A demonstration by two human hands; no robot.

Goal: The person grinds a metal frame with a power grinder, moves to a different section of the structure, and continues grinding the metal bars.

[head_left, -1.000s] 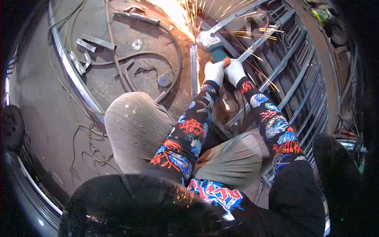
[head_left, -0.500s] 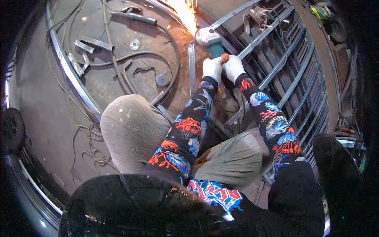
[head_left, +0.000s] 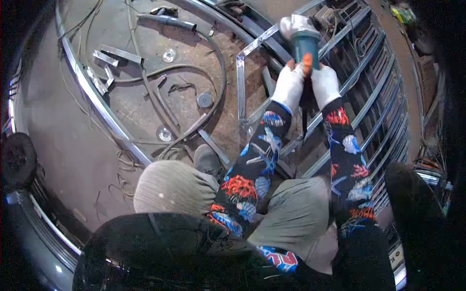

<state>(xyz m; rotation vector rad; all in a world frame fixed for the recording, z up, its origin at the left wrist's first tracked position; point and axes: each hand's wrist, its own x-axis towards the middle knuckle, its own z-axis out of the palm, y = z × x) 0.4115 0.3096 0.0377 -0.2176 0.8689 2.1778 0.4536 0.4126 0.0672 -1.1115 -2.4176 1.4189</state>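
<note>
A teal angle grinder (head_left: 306, 44) with a silver head is held up at the top right of centre. My left hand (head_left: 290, 88), in a white glove with orange fingertips, wraps round its body from the left. Against its lower right side, my right hand (head_left: 324, 86) grips it too, in a matching glove. The grinder's head is over the bars of a metal frame (head_left: 241, 89), apart from the frame's bright corner. No sparks show. The grinder's disc cannot be made out clearly.
A welding torch (head_left: 167, 21) and its looping cable (head_left: 224, 72) lie on the floor at left. Cut metal pieces (head_left: 121, 54) and a round disc (head_left: 204, 100) lie nearby. Several long bars form a grille (head_left: 374, 97) on the right. A curved metal rail (head_left: 92, 102) runs along the left.
Both hands have moved the angle grinder right and slightly up, away from the frame's corner. The stream of sparks has stopped. The view has shifted a little.
</note>
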